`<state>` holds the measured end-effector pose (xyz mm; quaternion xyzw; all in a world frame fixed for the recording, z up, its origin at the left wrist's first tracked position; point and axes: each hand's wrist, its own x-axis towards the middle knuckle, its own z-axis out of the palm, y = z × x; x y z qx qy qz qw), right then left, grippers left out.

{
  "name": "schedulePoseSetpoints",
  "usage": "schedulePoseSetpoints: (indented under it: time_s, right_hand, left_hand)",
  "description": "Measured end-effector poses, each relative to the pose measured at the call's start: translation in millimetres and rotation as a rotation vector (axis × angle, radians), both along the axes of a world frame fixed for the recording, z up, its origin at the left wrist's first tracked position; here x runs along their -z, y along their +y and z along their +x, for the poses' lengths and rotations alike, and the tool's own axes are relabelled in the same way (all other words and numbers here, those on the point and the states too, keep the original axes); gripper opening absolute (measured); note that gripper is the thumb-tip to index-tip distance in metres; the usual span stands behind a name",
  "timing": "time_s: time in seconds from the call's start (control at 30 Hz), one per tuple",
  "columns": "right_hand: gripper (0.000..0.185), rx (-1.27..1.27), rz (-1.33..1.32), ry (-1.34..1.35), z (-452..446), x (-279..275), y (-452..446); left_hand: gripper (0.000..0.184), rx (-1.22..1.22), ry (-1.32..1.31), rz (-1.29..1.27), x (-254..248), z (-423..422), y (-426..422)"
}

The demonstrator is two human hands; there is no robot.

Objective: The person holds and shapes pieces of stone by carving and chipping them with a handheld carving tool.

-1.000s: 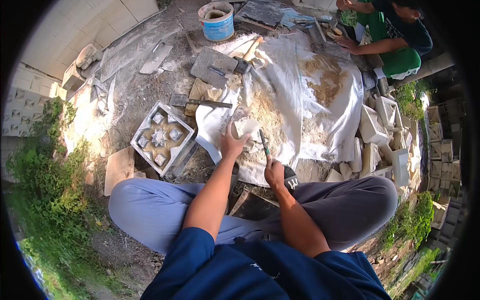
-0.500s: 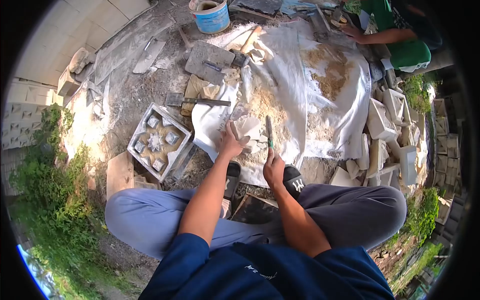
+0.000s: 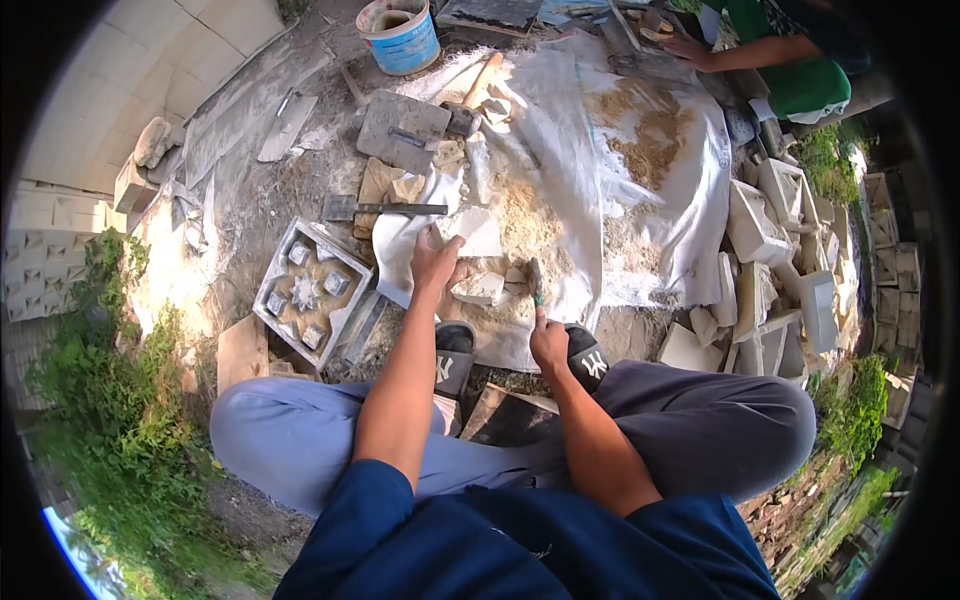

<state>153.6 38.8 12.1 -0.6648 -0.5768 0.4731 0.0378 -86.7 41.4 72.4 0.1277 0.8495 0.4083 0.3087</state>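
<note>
In my left hand is a pale, flat-faced broken slab, gripped at its left edge and tilted above a white sheet. My right hand is closed round the green grip of a narrow metal tool, whose grey end points away from me. Between the hands, a smaller pale chunk lies on the sheet among crumbs and sandy dust. A tool with a flat metal head and a dark handle rests just beyond my left hand.
A hexagonal star-patterned block lies at left. Farther off are a plastering float, a wooden-handled hammer and a blue bucket. Broken pale blocks pile up at right. Another person's hand works at upper right.
My left hand has moved up and left, lifting the slab away from the chunks, which now show on the sheet. The right hand's tool has dropped slightly nearer me. The view has shifted a little.
</note>
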Motion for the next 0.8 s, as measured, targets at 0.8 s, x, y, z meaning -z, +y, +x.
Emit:
schedulePoseSetpoints:
  time_s: [0.8]
  right_hand:
    - [0.062, -0.004, -0.036, 0.052, 4, 3, 4]
  left_hand:
    - [0.055, 0.066, 0.140, 0.220, 66, -12, 46]
